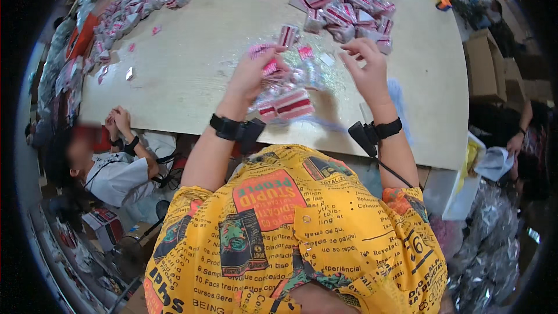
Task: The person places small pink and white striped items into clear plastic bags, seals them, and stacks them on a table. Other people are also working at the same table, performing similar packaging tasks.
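Light, slick and best taken by the firm sides

Two small block-shaped packets banded in red, pink and white (293, 103) lie on the broad pale wooden-looking table (192, 40), close to its near edge and just below the left hand (253, 75). A loose spread of crinkled clear plastic film (311, 74) glints between the hands. Another banded block in clear wrap (288, 36) sits just beyond the left fingertips.

The left hand is bent and slightly blurred. A pink-and-white striped piece (260, 51) shows at its fingers, but whether they pinch it or merely pass over it, I cannot tell. The right hand (369, 70) is raised, with its thumb and forefinger standing narrowly apart; no item shows between them. A small bright pink tag (305, 52) and a small white square slip (327, 59) lie between the hands.

By their look, the blocks should be light and fairly firm inside, perhaps with some give. The film probably slides under dry fingers and wrinkles or tears if dragged by a loose corner. A thumb and two fingers across the flat banded sides look the surest hold; hard squeezing could dent the edges. The tag and slip look thin, so a fingertip pinch at one edge would suit them.
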`<state>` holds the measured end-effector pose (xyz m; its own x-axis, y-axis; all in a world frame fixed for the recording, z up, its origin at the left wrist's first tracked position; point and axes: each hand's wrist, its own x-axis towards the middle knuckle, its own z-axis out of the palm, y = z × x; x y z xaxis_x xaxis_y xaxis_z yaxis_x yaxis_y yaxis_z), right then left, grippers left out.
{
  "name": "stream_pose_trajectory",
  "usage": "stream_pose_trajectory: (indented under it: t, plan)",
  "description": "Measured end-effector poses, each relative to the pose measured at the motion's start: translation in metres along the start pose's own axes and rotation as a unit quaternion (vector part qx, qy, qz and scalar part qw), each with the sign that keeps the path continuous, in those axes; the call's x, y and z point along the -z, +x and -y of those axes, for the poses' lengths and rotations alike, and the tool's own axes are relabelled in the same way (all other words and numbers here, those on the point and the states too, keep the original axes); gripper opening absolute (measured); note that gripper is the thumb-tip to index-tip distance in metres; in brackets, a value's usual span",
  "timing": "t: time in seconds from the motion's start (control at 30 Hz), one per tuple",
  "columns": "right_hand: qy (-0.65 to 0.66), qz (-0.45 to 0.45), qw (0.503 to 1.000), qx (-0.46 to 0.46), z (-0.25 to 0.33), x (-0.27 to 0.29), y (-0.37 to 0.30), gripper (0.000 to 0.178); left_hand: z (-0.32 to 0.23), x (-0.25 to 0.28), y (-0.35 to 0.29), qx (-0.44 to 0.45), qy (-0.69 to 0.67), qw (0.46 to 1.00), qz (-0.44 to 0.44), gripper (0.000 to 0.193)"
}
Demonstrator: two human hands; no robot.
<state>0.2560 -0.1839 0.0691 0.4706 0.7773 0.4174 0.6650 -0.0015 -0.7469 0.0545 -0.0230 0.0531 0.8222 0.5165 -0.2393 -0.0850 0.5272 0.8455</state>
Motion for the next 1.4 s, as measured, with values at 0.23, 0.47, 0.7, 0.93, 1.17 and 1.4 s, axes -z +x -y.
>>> stream_pose_trajectory:
  t: [0.23, 0.47, 0.7, 0.93, 1.17, 1.4]
  plan:
    - [-0.127, 0.207, 0.925, -0.292, -0.098, -0.006, -0.128, 0.013, 0.003, 0.02, -0.002, -0.005, 0.028, 0.999, -0.043, 0.027]
    - [-0.165, 0.233, 0.925, -0.251, -0.103, -0.035, -0.166, 0.009, 0.007, 0.028, 0.002, 0.007, 0.017, 0.999, -0.036, 0.026]
    - [-0.213, 0.277, 0.91, -0.225, -0.118, -0.047, -0.164, 0.009, 0.005, 0.026, 0.004, 0.008, 0.042, 0.999, -0.033, 0.026]
    - [-0.093, 0.282, 0.913, -0.28, -0.124, -0.037, -0.157, 0.011, 0.006, 0.031, 0.003, 0.015, 0.036, 0.998, -0.054, 0.025]
    - [0.197, 0.225, 0.82, -0.488, -0.113, -0.024, -0.135, 0.009, 0.005, 0.027, 0.004, 0.02, 0.065, 0.996, -0.059, 0.022]
    - [0.359, 0.148, 0.747, -0.539, -0.093, -0.025, -0.123, 0.013, 0.008, 0.024, 0.004, 0.055, 0.156, 0.986, 0.005, 0.02]
